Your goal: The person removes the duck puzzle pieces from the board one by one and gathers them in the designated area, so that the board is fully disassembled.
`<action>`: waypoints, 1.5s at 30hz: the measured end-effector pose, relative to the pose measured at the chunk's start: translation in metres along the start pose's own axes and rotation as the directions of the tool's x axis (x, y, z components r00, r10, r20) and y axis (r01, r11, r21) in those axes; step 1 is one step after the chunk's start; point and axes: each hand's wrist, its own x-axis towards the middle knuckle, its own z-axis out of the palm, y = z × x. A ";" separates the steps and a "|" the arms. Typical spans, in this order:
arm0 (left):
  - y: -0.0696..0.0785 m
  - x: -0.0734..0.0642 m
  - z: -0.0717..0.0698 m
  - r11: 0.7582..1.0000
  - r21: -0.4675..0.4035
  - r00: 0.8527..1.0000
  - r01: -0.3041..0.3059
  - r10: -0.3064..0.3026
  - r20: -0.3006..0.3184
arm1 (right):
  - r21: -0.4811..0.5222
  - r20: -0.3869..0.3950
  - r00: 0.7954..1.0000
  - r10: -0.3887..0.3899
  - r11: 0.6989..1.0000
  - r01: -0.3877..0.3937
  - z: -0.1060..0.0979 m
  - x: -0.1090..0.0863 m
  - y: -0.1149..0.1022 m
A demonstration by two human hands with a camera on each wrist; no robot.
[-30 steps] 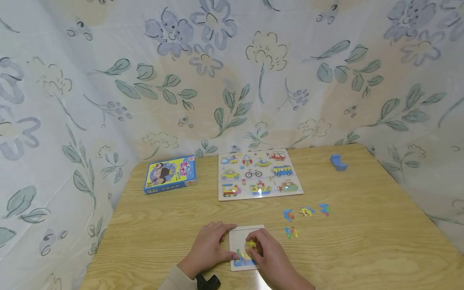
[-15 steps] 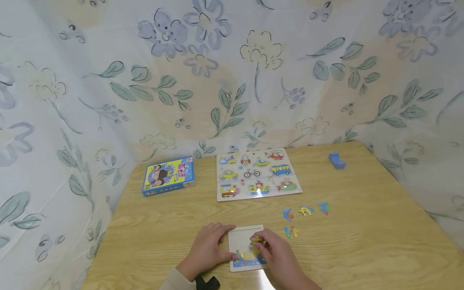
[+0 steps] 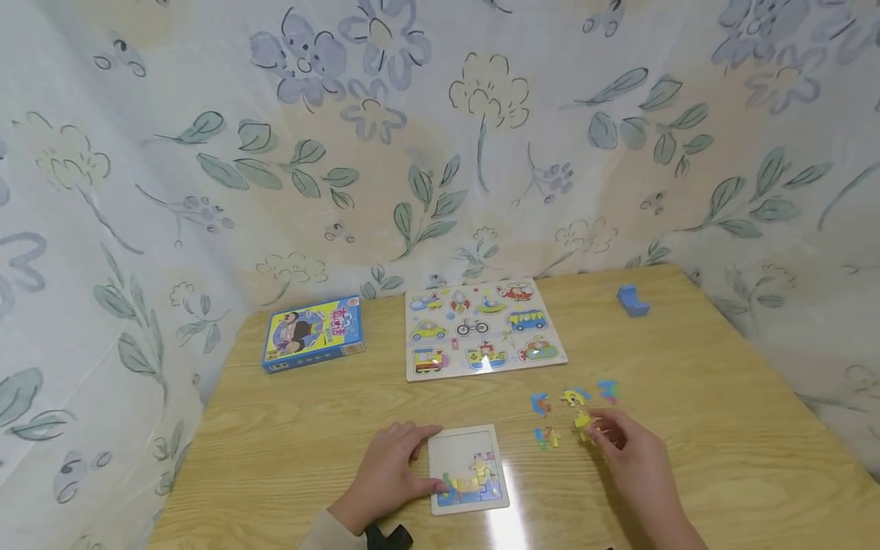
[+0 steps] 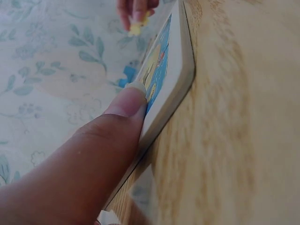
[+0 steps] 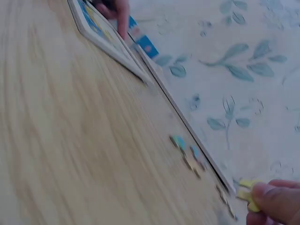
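Note:
A small square puzzle board lies on the table, with joined colourful pieces along its bottom and right side. My left hand rests at the board's left edge, forefinger stretched to the top corner. In the left wrist view, its straight thumb presses on the rim. To the right of the board, my right hand pinches a yellow puzzle piece between thumb and fingers, close over the loose pieces. The right wrist view shows this yellow piece at the thumb tip.
Several loose puzzle pieces lie right of the board. Behind are a larger vehicle puzzle board, a blue and yellow box and a blue block. A black object sits by the left wrist. A floral cloth hangs behind the table.
My right hand has moved right with the yellow piece, from over the small board to the loose pieces, uncovering the board's right side. The left hand stays at the board's edge.

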 end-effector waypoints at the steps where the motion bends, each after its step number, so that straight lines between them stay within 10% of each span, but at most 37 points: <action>1: 0.000 0.000 -0.001 1.000 -0.001 1.000 0.003 -0.003 0.002 | -0.016 0.013 1.000 0.011 1.000 -0.011 -0.002 0.000 0.004; 17: 0.002 0.001 -0.004 1.000 -0.010 0.999 0.027 -0.027 0.027 | -0.135 0.086 0.996 0.000 0.991 0.011 -0.003 0.001 0.012; 37: 0.001 0.002 -0.006 1.000 -0.016 1.000 0.012 -0.012 0.014 | -0.114 -0.013 0.995 -0.096 0.989 0.093 0.003 0.001 0.003; 40: 0.002 0.000 -0.006 1.000 -0.016 1.000 0.018 -0.018 0.023 | -0.096 -0.073 0.955 -0.288 0.955 0.281 0.009 0.000 -0.010; 45: 0.004 -0.001 -0.007 1.000 -0.027 1.000 0.017 -0.016 0.027 | -0.132 0.055 0.814 -0.578 0.804 0.580 0.026 -0.003 -0.046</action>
